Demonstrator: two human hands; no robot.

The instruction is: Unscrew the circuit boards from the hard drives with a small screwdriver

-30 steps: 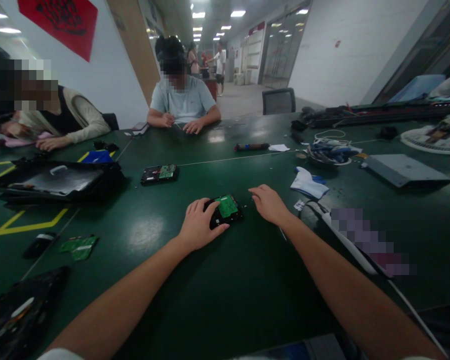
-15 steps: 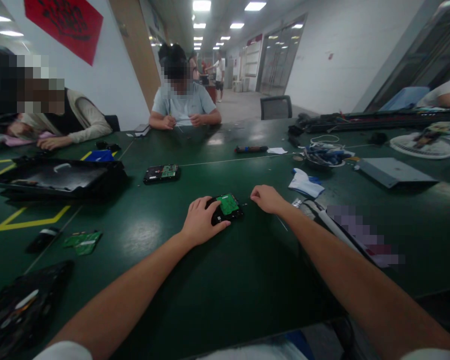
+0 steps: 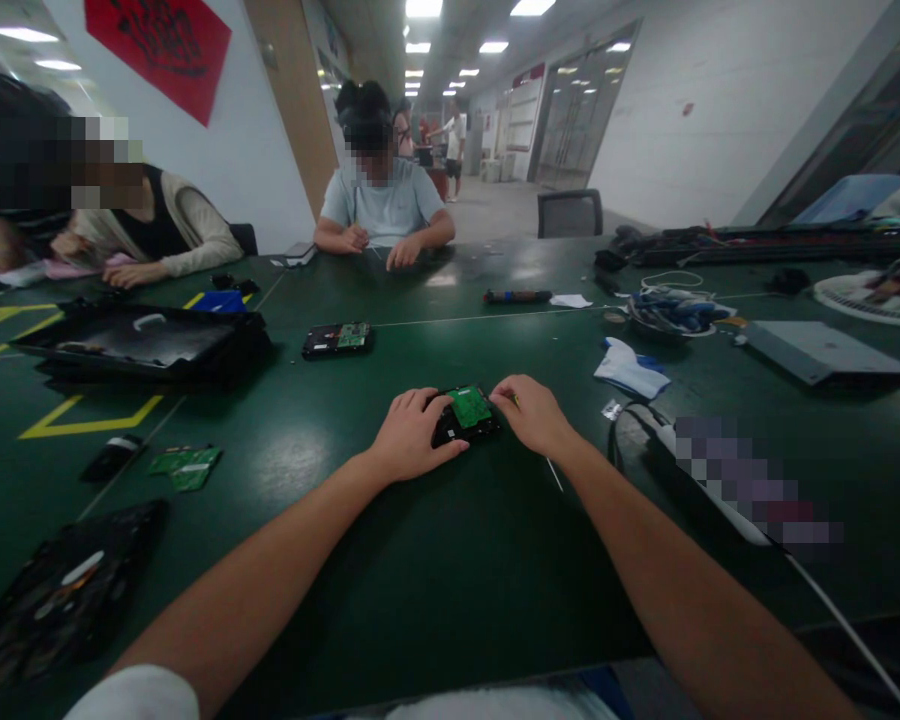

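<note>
A black hard drive with a green circuit board lies flat on the dark green table. My left hand grips it from the left, fingers over its top and thumb along the near edge. At the drive's right edge, my right hand is closed, thumb and forefinger pinched together by the board. A thin screwdriver sits in that hand; its pale shaft sticks out below the palm, and a bit of yellow shows between the fingers. Whatever is between the fingertips is too small to make out.
Another hard drive lies farther back. Left are a black tray, a loose green board and a black casing. Right are a white-blue glove, a power strip and a grey metal box. Co-workers sit across.
My right hand has moved left and now reaches the drive's right edge, the screwdriver shaft moving with it. My left hand stays on the drive. The whole view has shifted slightly.
</note>
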